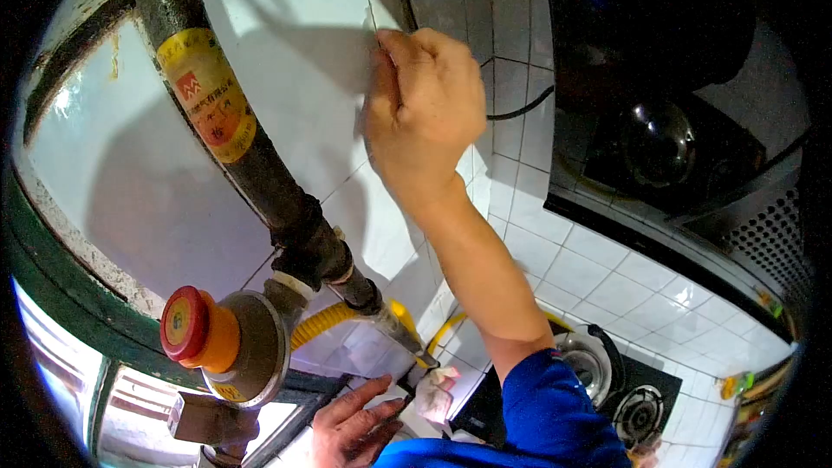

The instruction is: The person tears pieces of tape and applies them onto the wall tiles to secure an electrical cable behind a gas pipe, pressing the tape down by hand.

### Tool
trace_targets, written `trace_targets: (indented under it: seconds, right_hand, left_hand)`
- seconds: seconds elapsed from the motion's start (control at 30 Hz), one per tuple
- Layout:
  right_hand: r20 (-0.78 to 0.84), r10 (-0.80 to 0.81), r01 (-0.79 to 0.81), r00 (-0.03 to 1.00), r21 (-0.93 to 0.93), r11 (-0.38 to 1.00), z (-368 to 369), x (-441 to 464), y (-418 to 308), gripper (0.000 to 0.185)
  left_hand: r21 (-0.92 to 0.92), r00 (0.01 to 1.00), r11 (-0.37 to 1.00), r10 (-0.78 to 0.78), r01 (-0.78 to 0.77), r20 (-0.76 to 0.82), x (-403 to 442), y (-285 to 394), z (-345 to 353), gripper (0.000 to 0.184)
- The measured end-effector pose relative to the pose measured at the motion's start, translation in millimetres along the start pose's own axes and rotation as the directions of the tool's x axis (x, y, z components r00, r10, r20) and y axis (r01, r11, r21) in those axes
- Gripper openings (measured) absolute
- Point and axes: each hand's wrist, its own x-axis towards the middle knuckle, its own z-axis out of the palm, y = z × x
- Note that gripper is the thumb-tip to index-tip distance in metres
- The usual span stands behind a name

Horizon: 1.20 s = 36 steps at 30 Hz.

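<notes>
My right hand (426,100), at the end of a raised bare forearm, is closed in front of the white tiled wall (303,61). Its fingertips face the wall, and whatever they hold is hidden or too small to name. To its left runs a dark pipe (260,178) with a yellow and red label (206,95). Low in the view is my left hand (360,425), its fingers stretched out and slightly apart. Close to those fingers lies a pale pinkish crumpled cloth (436,393).
A round metal fitting (251,347) with a red and orange cap (199,328) juts out at lower left. A yellow corrugated hose (325,323) runs near the pipe. A dark range hood (676,230) overhangs the right side, above a black gas stove (663,381).
</notes>
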Motion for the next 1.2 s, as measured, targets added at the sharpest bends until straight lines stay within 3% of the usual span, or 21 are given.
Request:
trace_targets:
  seconds: [0.1,0.17,0.2,0.27,0.37,0.5,0.57,0.7,0.8,0.87,1.0,1.07,1.2]
  right_hand:
    - [-0.015,0.037,-0.036,0.999,0.099,0.994,2,7,-14,0.027]
    - [0.028,0.034,-0.037,0.999,0.103,0.994,0,14,-21,0.034]
    - [0.03,0.035,-0.038,0.999,0.102,0.994,2,13,-22,0.034]
    - [0.097,-0.004,-0.007,0.995,0.111,0.994,9,10,-21,0.037]
    - [0.115,-0.026,0.022,0.993,0.03,0.999,11,7,-24,0.048]
    - [0.183,0.026,-0.055,0.983,0.151,0.987,2,13,-27,0.038]
    - [0.227,-0.015,-0.041,0.974,0.241,0.97,3,12,-23,0.041]
    - [0.195,-0.032,-0.011,0.98,0.214,0.977,0,11,-27,0.045]
    - [0.281,-0.102,0.035,0.954,0.232,0.972,-12,12,-28,0.048]
    - [0.287,0.02,-0.082,0.958,0.204,0.975,-14,13,-29,0.048]
    - [0.203,0.032,-0.067,0.979,0.169,0.983,-4,3,-17,0.047]
    - [0.188,0.148,-0.175,0.971,0.135,0.975,-1,1,-13,0.044]
    - [0.226,0.151,-0.188,0.962,0.148,0.971,1,2,-15,0.042]
  left_hand:
    - [-0.037,0.998,0.998,-0.048,0.049,0.027,-3,0,1,0.037]
    - [-0.262,0.964,0.928,-0.253,0.265,0.081,-7,0,4,0.036]
    - [-0.263,0.964,0.927,-0.254,0.267,0.082,-7,0,3,0.036]
    - [-0.026,0.996,0.999,-0.031,0.034,0.078,-3,-1,-1,0.035]
    - [0.024,0.998,1.0,0.009,-0.011,0.067,-1,1,-3,0.034]
    - [-0.076,0.996,0.994,-0.079,0.083,0.05,-3,0,2,0.034]
    - [-0.033,0.998,0.999,-0.026,0.028,0.062,2,2,3,0.034]
    - [0.016,0.995,0.998,0.06,-0.062,0.084,9,-3,10,0.033]
    - [0.109,0.991,0.986,0.12,-0.126,0.059,12,-4,16,0.036]
    - [0.133,0.991,0.982,0.125,-0.131,0.049,12,-3,17,0.034]
    - [0.075,0.989,0.988,0.132,-0.137,0.073,12,1,12,0.033]
    - [0.062,0.988,0.987,0.143,-0.146,0.052,13,0,12,0.034]
    - [0.077,0.989,0.986,0.142,-0.146,0.051,15,3,9,0.032]
